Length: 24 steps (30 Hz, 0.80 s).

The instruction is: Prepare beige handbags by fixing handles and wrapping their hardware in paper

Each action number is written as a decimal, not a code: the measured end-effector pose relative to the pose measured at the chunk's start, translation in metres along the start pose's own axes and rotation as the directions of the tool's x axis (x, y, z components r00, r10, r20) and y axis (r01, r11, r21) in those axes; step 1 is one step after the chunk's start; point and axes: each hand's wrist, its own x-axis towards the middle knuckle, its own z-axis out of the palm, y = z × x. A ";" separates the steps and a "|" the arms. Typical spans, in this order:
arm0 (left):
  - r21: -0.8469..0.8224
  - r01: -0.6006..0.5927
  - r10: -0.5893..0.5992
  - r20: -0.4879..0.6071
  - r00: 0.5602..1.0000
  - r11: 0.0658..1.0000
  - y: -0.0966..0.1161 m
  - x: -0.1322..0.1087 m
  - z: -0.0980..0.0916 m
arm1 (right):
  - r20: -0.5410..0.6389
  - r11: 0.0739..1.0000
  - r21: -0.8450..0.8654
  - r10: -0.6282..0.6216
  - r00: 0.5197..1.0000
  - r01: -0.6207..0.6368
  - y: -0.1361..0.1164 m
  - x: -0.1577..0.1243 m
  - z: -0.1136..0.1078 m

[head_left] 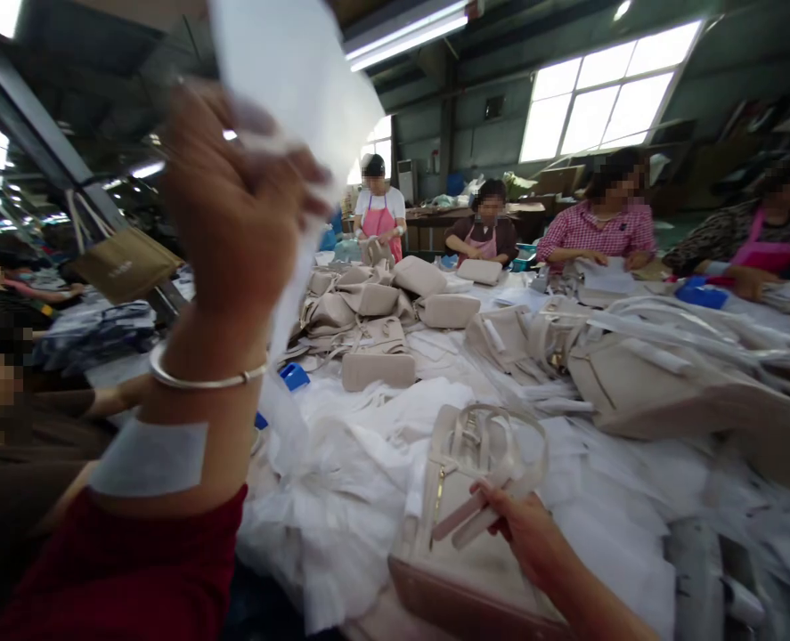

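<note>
My left hand (234, 196), raised high on the left with a bracelet at the wrist, grips a thin white sheet (294, 71). The sheet hangs down past the wrist and is blurred; I cannot tell whether it is paper, cloth or plastic. Low in the middle, a beige handbag (461, 561) with a zip and looped handles (534, 445) rests on white wrapping. My right hand (525, 530) pinches two flat beige strap strips (465, 521) over the front of this bag.
Crumpled white wrapping (354, 481) covers much of the table. Beyond it lie a heap of beige handbags (378, 303) and a larger wrapped pile (668, 383) at right. A blue object (294, 376) sits near my left forearm. Several co-workers (595, 218) work across the table.
</note>
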 end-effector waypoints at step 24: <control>-0.065 0.498 -0.179 0.887 0.427 0.865 -0.070 -0.297 0.144 | 0.087 0.940 0.309 -0.178 0.980 0.143 -0.040 -0.028 0.012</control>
